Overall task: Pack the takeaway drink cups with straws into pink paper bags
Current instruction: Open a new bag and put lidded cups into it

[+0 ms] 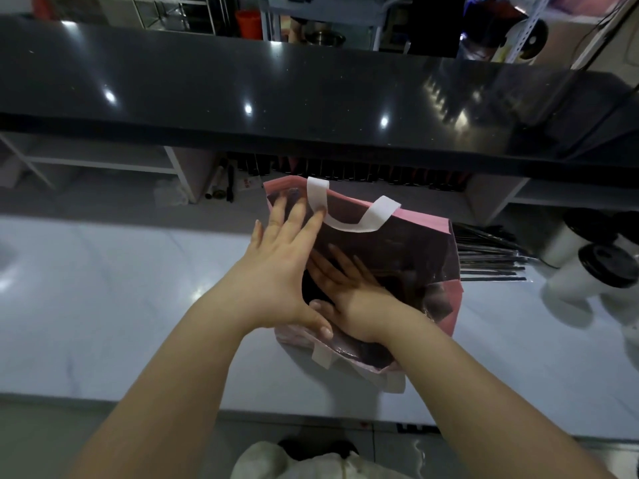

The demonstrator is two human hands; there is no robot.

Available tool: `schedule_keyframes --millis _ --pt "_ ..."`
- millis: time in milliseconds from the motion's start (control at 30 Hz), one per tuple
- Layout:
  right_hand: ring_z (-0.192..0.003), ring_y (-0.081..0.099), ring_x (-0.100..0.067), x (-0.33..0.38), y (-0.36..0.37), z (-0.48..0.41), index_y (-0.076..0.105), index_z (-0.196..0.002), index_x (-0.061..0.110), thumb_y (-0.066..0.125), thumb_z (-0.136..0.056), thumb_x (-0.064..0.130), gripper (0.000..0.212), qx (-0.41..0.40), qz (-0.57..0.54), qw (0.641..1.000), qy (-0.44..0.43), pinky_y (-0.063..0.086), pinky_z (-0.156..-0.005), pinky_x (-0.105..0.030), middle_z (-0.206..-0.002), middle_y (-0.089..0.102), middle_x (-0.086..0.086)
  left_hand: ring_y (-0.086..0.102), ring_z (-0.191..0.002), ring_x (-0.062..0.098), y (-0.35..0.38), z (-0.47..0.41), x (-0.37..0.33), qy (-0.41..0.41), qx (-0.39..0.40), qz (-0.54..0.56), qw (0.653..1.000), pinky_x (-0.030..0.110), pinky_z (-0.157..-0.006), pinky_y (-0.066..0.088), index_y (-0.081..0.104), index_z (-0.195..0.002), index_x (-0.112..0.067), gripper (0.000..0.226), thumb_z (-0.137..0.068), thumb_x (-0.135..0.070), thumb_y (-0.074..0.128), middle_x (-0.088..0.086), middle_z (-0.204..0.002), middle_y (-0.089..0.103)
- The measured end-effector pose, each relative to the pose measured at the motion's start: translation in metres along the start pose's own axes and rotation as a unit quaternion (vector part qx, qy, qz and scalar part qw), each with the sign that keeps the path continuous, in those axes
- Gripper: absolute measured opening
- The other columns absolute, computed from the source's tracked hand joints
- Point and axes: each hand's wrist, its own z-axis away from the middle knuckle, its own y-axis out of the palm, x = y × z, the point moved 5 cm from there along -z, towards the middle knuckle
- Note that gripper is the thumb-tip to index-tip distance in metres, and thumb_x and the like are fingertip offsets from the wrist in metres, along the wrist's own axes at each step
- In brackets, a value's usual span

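A pink paper bag (439, 223) with white handles stands open on the pale counter, in the middle of the head view. My left hand (283, 267) lies flat against the bag's left wall, fingers straight, fingertips near the far rim and one white handle. My right hand (349, 288) reaches down inside the bag with its fingers spread and straight against the dark interior. White takeaway cups (581, 271) with black lids stand at the right. A bundle of wrapped black straws (491, 254) lies between the bag and the cups.
The pale counter (121, 305) stretches left of the bag. A raised black glossy ledge (276, 98) runs across the back, with shelving and small items beneath it. A second white handle (321, 356) hangs at the bag's near rim.
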Motion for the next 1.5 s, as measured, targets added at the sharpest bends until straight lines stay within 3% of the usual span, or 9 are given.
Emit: schedule_keyframes --millis 233,433,500,567,633,733,867,1167,1500 --pt "-0.143 -0.031 -0.017 -0.009 0.006 -0.009 -0.017 -0.152 0.031 0.026 -0.101 0.052 0.07 0.037 -0.004 0.998 0.046 -0.009 -0.119 -0.047 -0.155 -0.03 0.017 -0.044 -0.136 0.01 0.006 0.003 0.002 0.004 -0.027 -0.001 1.0 0.047 -0.119 -0.008 -0.021 -0.15 -0.033 0.146 -0.049 -0.073 0.077 -0.017 -0.15 -0.039" --pt "-0.145 -0.025 -0.018 -0.005 -0.012 -0.004 -0.017 -0.152 0.032 0.032 -0.101 0.049 0.073 0.084 0.012 0.995 0.049 -0.006 -0.119 -0.048 -0.157 -0.027 0.015 -0.019 -0.147 0.014 0.001 0.002 0.003 -0.01 -0.079 0.011 0.997 0.046 -0.121 0.005 0.001 -0.156 -0.028 0.123 -0.063 -0.081 0.062 -0.006 -0.163 -0.006" --pt "-0.149 -0.011 -0.017 -0.003 -0.032 0.002 -0.008 -0.153 0.035 0.038 -0.099 0.05 0.073 0.086 -0.034 0.995 0.048 0.003 -0.12 -0.047 -0.161 -0.013 0.013 -0.002 -0.146 0.014 -0.005 0.0 0.003 -0.017 -0.103 0.003 0.995 0.042 -0.119 0.014 0.009 -0.156 -0.026 0.113 -0.069 -0.077 0.061 -0.003 -0.162 0.008" --pt "-0.146 0.019 -0.02 -0.001 -0.058 0.009 0.011 -0.153 0.038 0.048 -0.096 0.052 0.07 0.062 -0.092 0.993 0.05 0.025 -0.116 -0.044 -0.161 0.016 0.007 0.011 -0.144 0.017 -0.011 -0.001 0.001 -0.026 -0.12 -0.027 0.992 0.042 -0.116 0.021 0.018 -0.154 -0.026 0.098 -0.076 -0.073 0.056 -0.001 -0.159 0.022" --pt "-0.13 0.043 -0.018 0.0 -0.081 0.02 0.031 -0.147 0.041 0.056 -0.092 0.05 0.062 0.029 -0.121 0.991 0.055 0.041 -0.102 -0.036 -0.149 0.041 0.006 0.021 -0.141 0.02 -0.018 -0.001 -0.001 -0.033 -0.136 -0.063 0.988 0.043 -0.111 0.026 0.028 -0.15 -0.029 0.084 -0.081 -0.072 0.046 -0.004 -0.154 0.032" --pt "-0.106 0.056 -0.006 -0.006 -0.104 0.043 0.052 -0.131 0.045 0.064 -0.088 0.046 0.045 0.0 -0.142 0.986 0.083 0.044 -0.079 -0.021 -0.122 0.059 0.017 0.037 -0.132 0.017 -0.028 0.003 -0.007 -0.029 -0.169 -0.064 0.983 0.041 -0.102 0.029 0.048 -0.138 -0.033 0.061 -0.086 -0.065 0.04 -0.008 -0.139 0.051" --pt "-0.091 0.059 0.002 -0.01 -0.122 0.063 0.063 -0.116 0.041 0.07 -0.085 0.037 0.031 -0.087 -0.139 0.978 0.127 0.052 -0.081 -0.026 -0.1 0.064 0.023 0.047 -0.116 0.017 -0.039 -0.001 -0.022 0.005 -0.199 -0.06 0.978 0.037 -0.093 0.03 0.06 -0.121 -0.036 0.033 -0.091 -0.047 0.054 -0.011 -0.116 0.06" --pt "-0.102 0.056 -0.012 -0.04 -0.145 0.128 0.066 -0.112 0.029 0.058 -0.084 0.006 0.037 -0.301 -0.098 0.926 0.207 0.051 -0.087 -0.04 -0.103 0.063 0.012 0.048 -0.113 0.023 -0.037 -0.045 -0.095 0.11 -0.161 -0.039 0.98 0.037 -0.088 0.037 0.059 -0.124 -0.028 0.032 -0.092 -0.031 0.055 -0.003 -0.123 0.055" --pt "-0.115 0.047 -0.008 -0.085 -0.092 0.256 0.063 -0.118 0.028 0.066 -0.088 0.015 0.033 -0.356 -0.093 0.84 0.398 0.034 -0.089 -0.022 -0.122 0.059 0.011 0.053 -0.102 0.027 0.02 -0.063 -0.213 0.197 -0.121 0.043 0.972 0.04 -0.086 0.044 0.06 -0.12 -0.025 0.031 -0.089 -0.019 0.057 0.001 -0.114 0.059"
